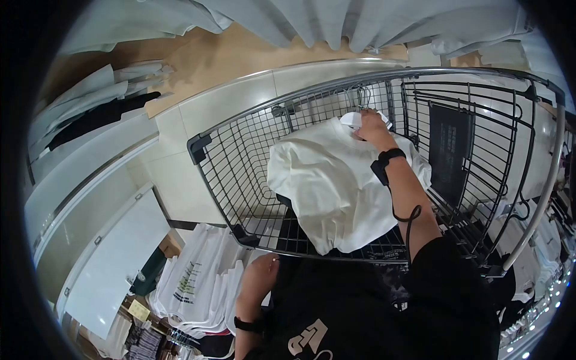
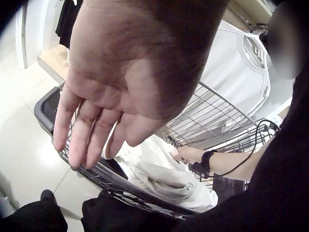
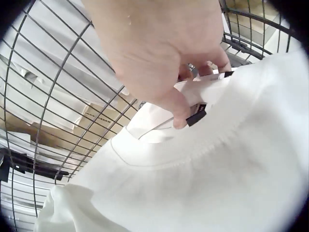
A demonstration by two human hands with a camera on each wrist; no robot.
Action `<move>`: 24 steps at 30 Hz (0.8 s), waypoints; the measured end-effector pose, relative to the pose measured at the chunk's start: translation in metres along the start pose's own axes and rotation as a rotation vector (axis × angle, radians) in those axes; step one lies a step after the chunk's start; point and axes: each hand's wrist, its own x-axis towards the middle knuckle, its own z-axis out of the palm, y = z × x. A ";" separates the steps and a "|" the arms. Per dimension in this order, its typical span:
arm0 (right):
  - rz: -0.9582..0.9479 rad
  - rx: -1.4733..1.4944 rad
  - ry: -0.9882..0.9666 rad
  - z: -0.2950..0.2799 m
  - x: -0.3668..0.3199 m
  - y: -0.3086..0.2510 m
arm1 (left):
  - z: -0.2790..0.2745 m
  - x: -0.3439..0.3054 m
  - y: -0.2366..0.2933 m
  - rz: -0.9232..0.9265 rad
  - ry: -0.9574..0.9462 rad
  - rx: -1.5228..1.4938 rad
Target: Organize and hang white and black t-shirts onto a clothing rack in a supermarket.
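Observation:
A white shirt (image 1: 327, 180) lies spread in a wire shopping cart, its neckline toward the far side. My right hand (image 1: 373, 127) grips it at the collar. Close up, the right thumb (image 3: 179, 113) presses inside the neckline beside a small black label (image 3: 197, 116), with the other fingers curled farther back at the collar. A metal hanger hook (image 1: 362, 96) shows just beyond the hand. My left hand (image 1: 261, 277) hangs near the cart's close edge, holding nothing. In the left wrist view its palm faces the camera, with the fingers (image 2: 79, 140) loosely extended.
The cart's metal rim (image 1: 336, 84) surrounds the shirt, and a dark panel (image 1: 450, 150) is fixed inside its right end. Folded white garments (image 1: 198, 282) are stacked at the near left. Pale garments (image 1: 300, 21) hang along the far side above a wooden ledge (image 1: 216, 54).

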 end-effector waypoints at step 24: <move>-0.001 0.584 -0.233 0.006 -0.013 0.026 | 0.031 -0.001 -0.050 0.109 0.082 -0.056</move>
